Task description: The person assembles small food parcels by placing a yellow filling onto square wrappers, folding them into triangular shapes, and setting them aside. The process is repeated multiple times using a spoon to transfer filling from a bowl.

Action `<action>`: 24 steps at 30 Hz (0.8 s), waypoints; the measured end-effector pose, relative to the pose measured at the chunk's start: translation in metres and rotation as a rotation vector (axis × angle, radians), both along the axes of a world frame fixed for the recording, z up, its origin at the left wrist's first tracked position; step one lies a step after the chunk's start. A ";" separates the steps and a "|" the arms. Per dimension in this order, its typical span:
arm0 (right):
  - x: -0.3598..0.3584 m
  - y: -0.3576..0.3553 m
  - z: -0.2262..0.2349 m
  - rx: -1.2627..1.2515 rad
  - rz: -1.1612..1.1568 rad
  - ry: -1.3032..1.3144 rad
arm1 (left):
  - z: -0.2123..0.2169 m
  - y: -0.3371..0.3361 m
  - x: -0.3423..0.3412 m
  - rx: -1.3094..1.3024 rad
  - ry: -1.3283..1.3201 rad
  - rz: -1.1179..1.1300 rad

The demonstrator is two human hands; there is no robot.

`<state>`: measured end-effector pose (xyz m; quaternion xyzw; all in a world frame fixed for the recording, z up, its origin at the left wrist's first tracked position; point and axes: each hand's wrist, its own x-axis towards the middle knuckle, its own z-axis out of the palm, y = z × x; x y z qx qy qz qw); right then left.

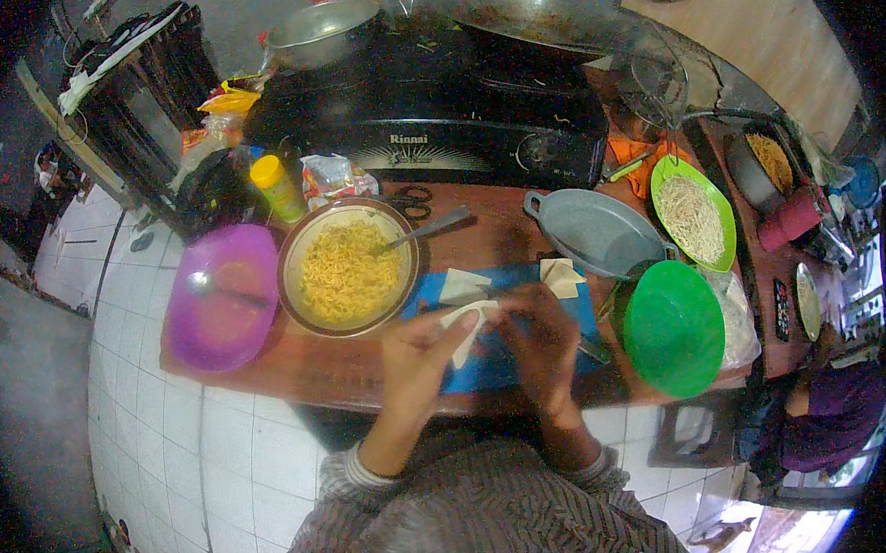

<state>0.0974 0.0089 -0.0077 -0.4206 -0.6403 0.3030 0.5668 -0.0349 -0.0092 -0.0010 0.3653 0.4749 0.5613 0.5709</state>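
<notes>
Over a blue board [458, 378], my left hand [416, 363] pinches a pale, folded pastry wrapper [469, 337] between thumb and fingers. My right hand [544, 343] is closed at the wrapper's upper right edge; its fingertips are dark and partly hidden. Two more pale wrapper pieces lie beyond my hands, one wrapper [464, 284] on the left and another wrapper [561, 276] on the right. A cream bowl [292, 304] with a brown rim holds yellow noodles [350, 266], and a metal utensil [428, 227] leans in it.
At left stands a purple bowl [188, 335] with reddish liquid. To the right are a grey oval pan [601, 230], a green bowl [674, 329] and a lime tray [723, 224] of pale strands. A black stove [476, 145] spans the back. A person [841, 411] sits far right.
</notes>
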 end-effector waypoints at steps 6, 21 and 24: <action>0.001 -0.001 -0.001 0.234 -0.100 -0.148 | 0.005 -0.001 0.001 0.034 -0.001 0.004; 0.003 -0.005 -0.002 -0.137 0.114 0.329 | 0.006 -0.001 0.002 0.046 0.034 0.000; 0.004 -0.006 -0.002 -0.219 0.140 0.387 | 0.007 -0.001 0.003 0.038 0.045 -0.003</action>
